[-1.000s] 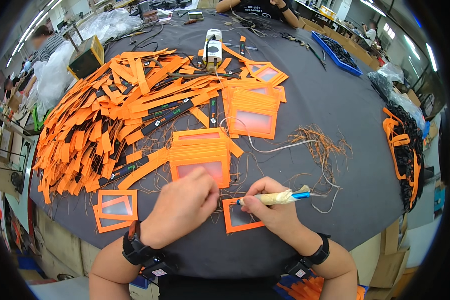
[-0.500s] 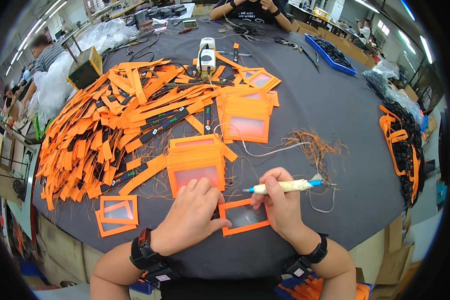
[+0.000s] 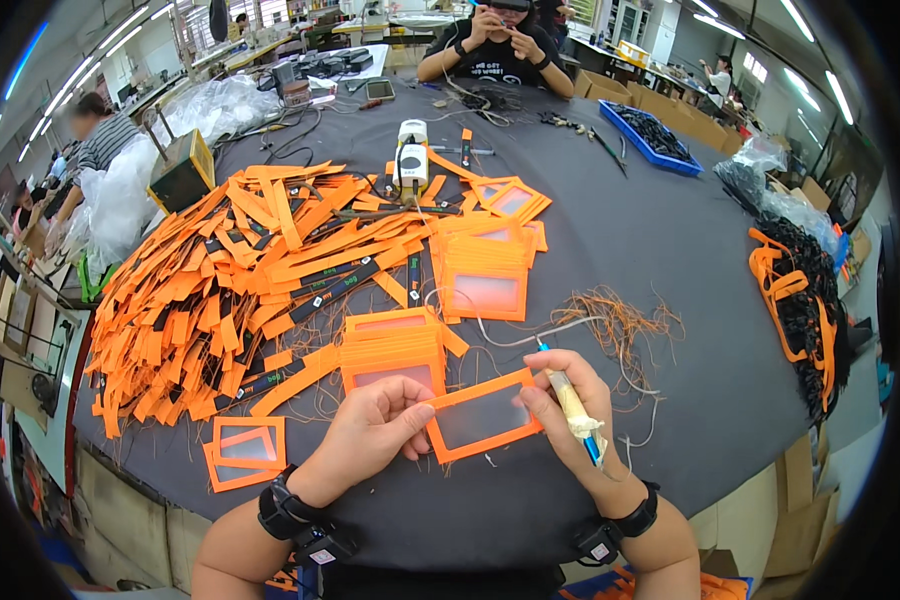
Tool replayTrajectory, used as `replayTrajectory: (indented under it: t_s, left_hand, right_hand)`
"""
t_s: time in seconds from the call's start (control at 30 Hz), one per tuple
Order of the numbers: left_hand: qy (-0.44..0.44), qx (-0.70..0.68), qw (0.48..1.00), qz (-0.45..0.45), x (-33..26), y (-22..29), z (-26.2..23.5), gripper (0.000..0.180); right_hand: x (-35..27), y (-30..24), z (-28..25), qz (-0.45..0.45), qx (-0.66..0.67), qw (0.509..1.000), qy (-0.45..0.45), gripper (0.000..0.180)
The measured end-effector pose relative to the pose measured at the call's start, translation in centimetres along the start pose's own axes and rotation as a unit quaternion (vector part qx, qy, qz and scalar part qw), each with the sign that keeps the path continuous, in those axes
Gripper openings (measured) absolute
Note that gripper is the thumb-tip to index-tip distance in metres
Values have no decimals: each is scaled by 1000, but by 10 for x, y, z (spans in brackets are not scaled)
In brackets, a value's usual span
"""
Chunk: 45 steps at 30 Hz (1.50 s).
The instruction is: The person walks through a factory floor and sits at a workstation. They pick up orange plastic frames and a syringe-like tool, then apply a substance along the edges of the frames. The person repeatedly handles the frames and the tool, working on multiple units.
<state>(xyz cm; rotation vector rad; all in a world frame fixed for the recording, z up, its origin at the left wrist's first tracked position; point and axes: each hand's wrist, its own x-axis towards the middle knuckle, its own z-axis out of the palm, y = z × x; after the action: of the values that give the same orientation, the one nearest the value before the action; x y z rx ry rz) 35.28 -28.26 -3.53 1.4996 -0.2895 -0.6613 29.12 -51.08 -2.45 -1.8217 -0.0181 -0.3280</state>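
Observation:
An orange-edged clear window panel (image 3: 483,418) is held between my two hands, tilted with its right side higher. My left hand (image 3: 380,420) is closed, pinching the panel's left edge between thumb and fingers. My right hand (image 3: 585,380) pinches the upper right corner. That same hand also carries a blue pen-like tool (image 3: 573,410) wrapped in cream tape, its narrow end pointing away from me. Just beyond my left hand stands a stack of similar orange panels (image 3: 395,350). Two more panels (image 3: 245,450) lie overlapping at the left.
A big heap of orange and black strips (image 3: 230,290) covers the left. Further off are another panel stack (image 3: 485,290) and a white power adapter (image 3: 411,170). Loose orange threads (image 3: 625,320) and a pale cord lie at right. A blue tray (image 3: 650,135) and a seated person (image 3: 495,55) are beyond.
The panel has come up off the table, now gripped by both hands. The tool has swung from pointing left to pointing away from me. My view has tilted upward.

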Motion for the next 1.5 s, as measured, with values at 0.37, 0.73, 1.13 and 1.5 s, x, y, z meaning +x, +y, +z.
replayTrajectory:
  t_s: [0.37,0.73,1.13,1.5]
  left_hand:
    - [8,18,999,45,0,-1,-1,22]
    - [-139,-281,945,-89,0,-2,-8,51]
    - [-31,-139,990,13,-3,9,-3,36]
    - [-71,-3,997,18,-1,1,-1,27]
  right_hand:
    - [-3,-3,0,5,58,998,34,27]
    - [-7,-5,-2,-49,81,994,52,29]
    - [-3,2,-2,-96,32,995,-14,14]
    - [4,-1,0,-203,-177,963,31,29]
